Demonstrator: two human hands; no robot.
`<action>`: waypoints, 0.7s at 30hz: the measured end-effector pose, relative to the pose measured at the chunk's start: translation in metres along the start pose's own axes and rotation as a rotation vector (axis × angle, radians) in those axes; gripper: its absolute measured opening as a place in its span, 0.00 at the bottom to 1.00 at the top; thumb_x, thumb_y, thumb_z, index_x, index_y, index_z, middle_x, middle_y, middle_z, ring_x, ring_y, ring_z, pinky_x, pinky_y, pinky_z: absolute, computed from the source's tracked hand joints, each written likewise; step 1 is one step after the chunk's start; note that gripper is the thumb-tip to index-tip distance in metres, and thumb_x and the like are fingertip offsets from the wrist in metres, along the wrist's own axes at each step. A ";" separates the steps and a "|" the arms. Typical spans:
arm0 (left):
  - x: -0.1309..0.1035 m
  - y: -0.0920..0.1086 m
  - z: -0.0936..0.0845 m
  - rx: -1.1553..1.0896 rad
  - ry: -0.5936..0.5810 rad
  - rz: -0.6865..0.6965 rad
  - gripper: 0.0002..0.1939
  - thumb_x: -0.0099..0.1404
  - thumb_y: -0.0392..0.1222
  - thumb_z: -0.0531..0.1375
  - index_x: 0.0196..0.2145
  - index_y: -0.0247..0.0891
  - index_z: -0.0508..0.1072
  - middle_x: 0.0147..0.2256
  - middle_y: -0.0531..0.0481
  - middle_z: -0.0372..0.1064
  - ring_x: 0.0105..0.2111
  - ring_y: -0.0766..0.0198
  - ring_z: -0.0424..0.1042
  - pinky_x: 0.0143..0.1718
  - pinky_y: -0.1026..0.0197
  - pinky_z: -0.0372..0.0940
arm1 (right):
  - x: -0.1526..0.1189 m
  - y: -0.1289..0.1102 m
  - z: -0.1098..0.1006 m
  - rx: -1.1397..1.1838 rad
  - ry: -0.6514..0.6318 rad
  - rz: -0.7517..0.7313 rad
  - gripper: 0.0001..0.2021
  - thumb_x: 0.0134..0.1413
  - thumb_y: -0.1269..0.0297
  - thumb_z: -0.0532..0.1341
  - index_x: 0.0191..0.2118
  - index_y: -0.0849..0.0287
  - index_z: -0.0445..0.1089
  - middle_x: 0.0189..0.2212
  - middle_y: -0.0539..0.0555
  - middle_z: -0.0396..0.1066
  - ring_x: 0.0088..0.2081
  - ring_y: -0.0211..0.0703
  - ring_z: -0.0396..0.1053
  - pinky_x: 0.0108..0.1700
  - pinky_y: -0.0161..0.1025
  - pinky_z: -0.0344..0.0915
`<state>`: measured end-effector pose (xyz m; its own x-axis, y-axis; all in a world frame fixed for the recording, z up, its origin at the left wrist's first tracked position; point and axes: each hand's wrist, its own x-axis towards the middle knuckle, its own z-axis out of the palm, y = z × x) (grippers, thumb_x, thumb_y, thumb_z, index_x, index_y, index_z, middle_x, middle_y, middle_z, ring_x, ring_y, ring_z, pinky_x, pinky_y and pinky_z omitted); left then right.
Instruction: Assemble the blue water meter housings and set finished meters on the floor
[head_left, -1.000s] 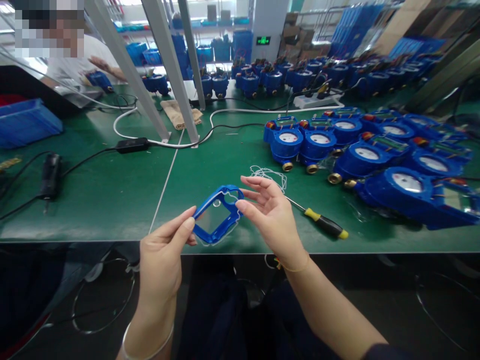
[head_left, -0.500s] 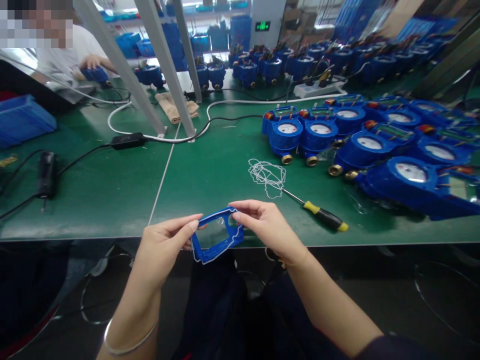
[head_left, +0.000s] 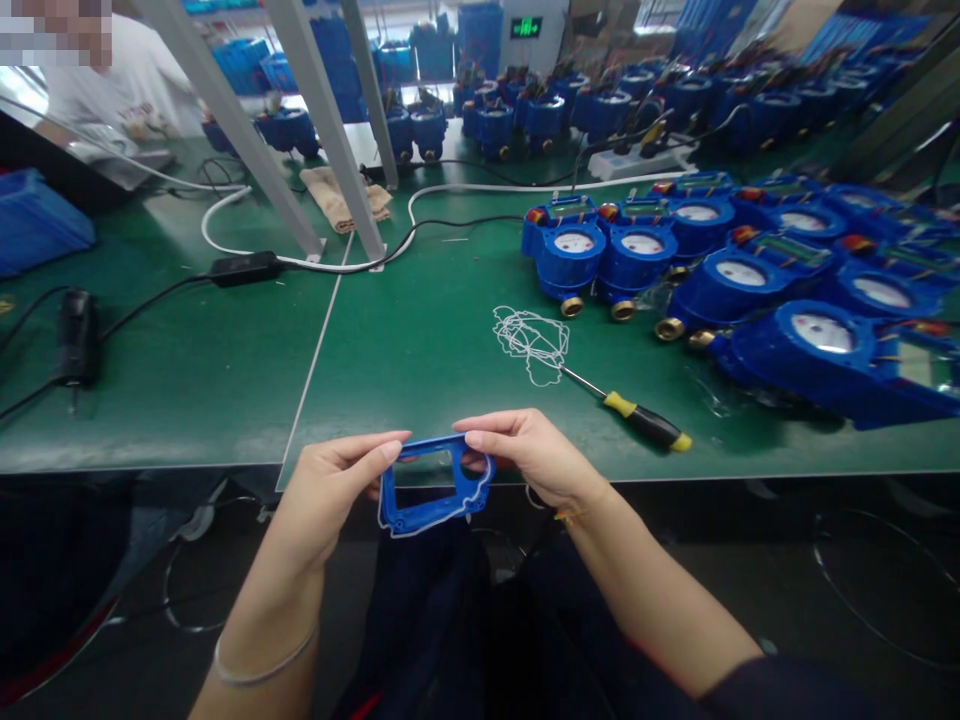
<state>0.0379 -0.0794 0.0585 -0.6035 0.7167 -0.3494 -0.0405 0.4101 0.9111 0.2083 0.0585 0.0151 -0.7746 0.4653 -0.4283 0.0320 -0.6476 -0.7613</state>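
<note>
A blue plastic meter cover frame, with a rectangular window and a round hole, is held at the table's front edge. My left hand pinches its upper left corner between thumb and fingers. At the upper right, my right hand grips the frame the same way. A thin white sealing ring runs along the frame's edge and hangs slightly outside it at the lower left. Beyond my hands lies a tangle of similar white rings, touching the tip of a black and yellow screwdriver.
Several blue water meters with brass fittings crowd the right side of the green table. Grey posts, a black cable box and a folded cloth stand or lie further back. At the far left sits a co-worker.
The frame has turned a little in my hands, its window now facing me more. The co-worker's hand has left the blue meter at the far left. My view has shifted slightly.
</note>
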 end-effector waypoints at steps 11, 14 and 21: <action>0.004 -0.008 -0.001 0.004 0.021 -0.017 0.19 0.49 0.52 0.72 0.37 0.39 0.84 0.26 0.47 0.78 0.21 0.71 0.65 0.22 0.70 0.62 | -0.006 -0.001 -0.006 -0.044 -0.038 0.006 0.18 0.47 0.63 0.70 0.47 0.57 0.79 0.38 0.53 0.81 0.36 0.38 0.77 0.50 0.42 0.71; 0.004 -0.006 -0.003 0.051 0.034 -0.002 0.19 0.50 0.52 0.72 0.37 0.39 0.84 0.29 0.46 0.79 0.22 0.70 0.66 0.23 0.70 0.64 | -0.006 -0.005 -0.003 -0.213 0.003 -0.055 0.17 0.50 0.68 0.65 0.49 0.58 0.78 0.42 0.55 0.81 0.42 0.42 0.78 0.53 0.44 0.70; 0.003 0.004 -0.008 0.079 0.098 0.006 0.21 0.51 0.54 0.71 0.39 0.39 0.83 0.29 0.46 0.79 0.22 0.69 0.68 0.23 0.69 0.66 | 0.001 -0.006 0.011 -0.292 0.028 -0.105 0.23 0.52 0.65 0.66 0.55 0.61 0.73 0.50 0.60 0.77 0.48 0.46 0.76 0.54 0.46 0.71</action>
<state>0.0299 -0.0800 0.0633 -0.6789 0.6623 -0.3169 0.0243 0.4516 0.8919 0.2000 0.0564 0.0249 -0.7655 0.5398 -0.3503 0.1360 -0.3964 -0.9079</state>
